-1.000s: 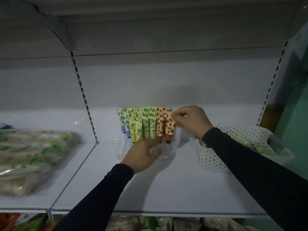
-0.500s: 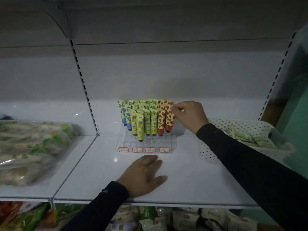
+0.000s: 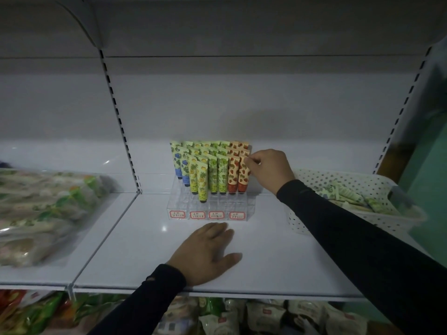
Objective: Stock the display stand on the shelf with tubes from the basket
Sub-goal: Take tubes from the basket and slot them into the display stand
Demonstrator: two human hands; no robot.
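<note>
A clear stepped display stand (image 3: 208, 209) with red-framed labels sits mid-shelf, filled with upright tubes in blue, yellow, green and red prints. My right hand (image 3: 268, 171) pinches the top of the rightmost front red tube (image 3: 243, 178), which stands in the stand. My left hand (image 3: 205, 255) lies flat and empty on the shelf just in front of the stand. A white perforated basket (image 3: 312, 223) holding several loose tubes (image 3: 350, 197) stands at the right, partly hidden by my right sleeve.
Clear bags of packaged goods (image 3: 46, 211) fill the neighbouring shelf at left. The white shelf (image 3: 266, 262) has a front edge near my left wrist. More packets (image 3: 242, 317) sit on the shelf below. Slotted uprights bound the bay.
My left hand has let go of the stand's front and pulled back to lie flat on the shelf. My right hand stays at the red tube on the stand's right side.
</note>
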